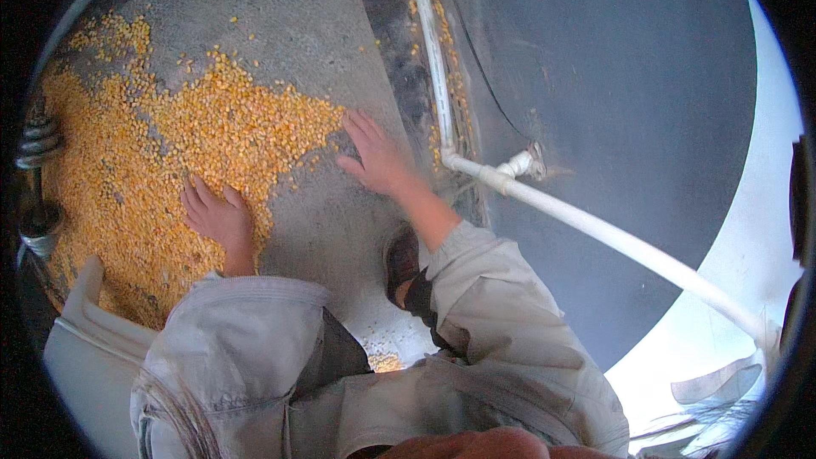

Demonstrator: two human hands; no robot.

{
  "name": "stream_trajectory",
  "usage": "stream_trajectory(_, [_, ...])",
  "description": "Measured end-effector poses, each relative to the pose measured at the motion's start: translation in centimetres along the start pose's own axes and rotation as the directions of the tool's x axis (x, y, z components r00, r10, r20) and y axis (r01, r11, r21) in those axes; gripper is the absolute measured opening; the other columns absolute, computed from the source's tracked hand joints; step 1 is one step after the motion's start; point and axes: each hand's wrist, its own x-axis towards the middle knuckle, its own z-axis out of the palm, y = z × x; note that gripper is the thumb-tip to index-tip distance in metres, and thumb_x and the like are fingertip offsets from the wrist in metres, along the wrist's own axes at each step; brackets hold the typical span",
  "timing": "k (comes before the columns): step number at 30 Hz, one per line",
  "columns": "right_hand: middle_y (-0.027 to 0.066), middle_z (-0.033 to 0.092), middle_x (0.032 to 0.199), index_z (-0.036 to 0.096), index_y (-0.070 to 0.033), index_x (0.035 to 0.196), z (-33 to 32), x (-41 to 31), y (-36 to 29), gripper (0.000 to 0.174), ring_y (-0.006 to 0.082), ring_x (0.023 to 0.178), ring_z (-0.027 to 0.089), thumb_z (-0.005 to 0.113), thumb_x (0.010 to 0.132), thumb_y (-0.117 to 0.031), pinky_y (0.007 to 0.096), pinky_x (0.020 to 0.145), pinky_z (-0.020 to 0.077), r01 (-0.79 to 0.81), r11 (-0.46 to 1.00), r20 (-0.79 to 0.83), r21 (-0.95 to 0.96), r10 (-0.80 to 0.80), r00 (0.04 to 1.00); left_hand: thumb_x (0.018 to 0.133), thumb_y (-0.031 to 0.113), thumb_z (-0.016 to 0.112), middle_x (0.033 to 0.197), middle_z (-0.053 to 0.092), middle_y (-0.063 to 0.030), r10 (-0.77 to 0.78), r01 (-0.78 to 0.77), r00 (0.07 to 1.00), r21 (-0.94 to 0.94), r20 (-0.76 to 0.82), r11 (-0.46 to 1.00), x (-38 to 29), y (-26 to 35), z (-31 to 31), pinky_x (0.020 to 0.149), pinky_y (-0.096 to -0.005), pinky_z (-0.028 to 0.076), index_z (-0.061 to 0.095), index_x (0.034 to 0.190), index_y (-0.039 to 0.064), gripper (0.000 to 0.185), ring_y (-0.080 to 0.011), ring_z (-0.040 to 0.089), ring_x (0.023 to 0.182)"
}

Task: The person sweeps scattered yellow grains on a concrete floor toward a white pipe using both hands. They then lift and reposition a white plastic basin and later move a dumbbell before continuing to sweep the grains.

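A wide layer of yellow corn kernels (217,115) lies spread on the grey concrete floor (306,32). My left hand (220,213) rests over the kernels at their lower right part, its fingers apart and pointing up and left. At the tip of the spread on the right, my right hand (376,156) touches the edge kernels with its fingertips, the thumb held away from the fingers. Neither hand holds anything. Whether kernels lie beneath my palms is hidden.
White plastic pipes (574,213) with a joint run along a dark wall panel (605,76) at the right. A thin black cable (478,60) hangs there. A pale plastic container (95,344) stands at lower left, below a metal coil spring (38,140). My shoe (398,261) is near my right forearm.
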Motion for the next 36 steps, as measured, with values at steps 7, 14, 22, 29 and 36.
stream_trajectory(7, [0.0064, 0.063, 0.103, 0.056, -0.002, 0.121, 0.0, -10.4, 8.4, 0.040, 0.0175, 0.092, 0.060, 0.069, 0.086, -0.017, 0.0317, 0.083, 0.0490, -0.397, 0.251, -0.051, 0.883, 0.892, 0.450, 0.088, 0.039, 0.055, 0.144, 0.045, -0.0140, 0.011, -0.008, 0.999, 0.046, -0.052, 0.999, 0.3, -0.6, -0.6, 0.106, -0.0568, 0.027, 0.046, 0.139, 0.010, 0.059, -0.0337, 0.036, 0.136])
stream_trajectory(14, [0.0063, 0.063, 0.109, 0.059, -0.004, 0.119, 0.2, -10.2, 11.5, 0.039, 0.0159, 0.095, 0.059, 0.074, 0.084, -0.013, 0.0293, 0.084, 0.0480, -0.272, 0.459, -0.266, 0.846, 0.804, 0.531, 0.088, 0.040, 0.055, 0.144, 0.046, -0.0125, 0.017, -0.012, 0.998, 0.094, -0.052, 0.996, 0.0, -1.1, 0.5, 0.107, -0.0551, 0.027, 0.047, 0.137, 0.010, 0.058, -0.0327, 0.037, 0.135])
stream_trajectory(22, [0.0056, 0.063, 0.105, 0.056, -0.003, 0.122, -1.3, -9.5, 11.8, 0.040, 0.0158, 0.086, 0.061, 0.069, 0.086, -0.015, 0.0306, 0.074, 0.0507, -0.259, 0.323, -0.091, 0.911, 0.766, 0.637, 0.088, 0.040, 0.055, 0.143, 0.047, -0.0129, 0.041, -0.033, 0.995, 0.087, -0.094, 0.996, 0.0, -0.9, 0.3, 0.106, -0.0538, 0.027, 0.048, 0.137, 0.010, 0.058, -0.0323, 0.039, 0.134])
stream_trajectory(29, [0.0072, 0.057, 0.121, 0.042, -0.006, 0.137, 0.3, -9.4, 13.2, 0.060, 0.0171, 0.102, 0.058, 0.070, 0.086, -0.019, 0.0309, 0.083, 0.0485, -0.160, 0.260, -0.100, 0.952, 0.761, 0.641, 0.088, 0.040, 0.055, 0.142, 0.047, -0.0150, 0.032, -0.026, 0.994, 0.058, -0.102, 0.998, -0.1, -1.0, 0.9, 0.108, -0.0535, 0.026, 0.048, 0.138, 0.009, 0.059, -0.0329, 0.038, 0.134])
stream_trajectory(36, [0.0094, 0.059, 0.116, 0.046, -0.003, 0.133, -0.9, -9.5, 14.4, 0.059, 0.0183, 0.103, 0.056, 0.071, 0.085, -0.028, 0.0332, 0.091, 0.0443, -0.379, 0.466, -0.035, 0.799, 0.667, 0.744, 0.087, 0.039, 0.055, 0.142, 0.047, -0.0140, 0.023, -0.020, 0.997, 0.036, -0.075, 0.999, 0.3, -0.4, 0.0, 0.108, -0.0541, 0.027, 0.050, 0.137, 0.011, 0.058, -0.0321, 0.038, 0.135])
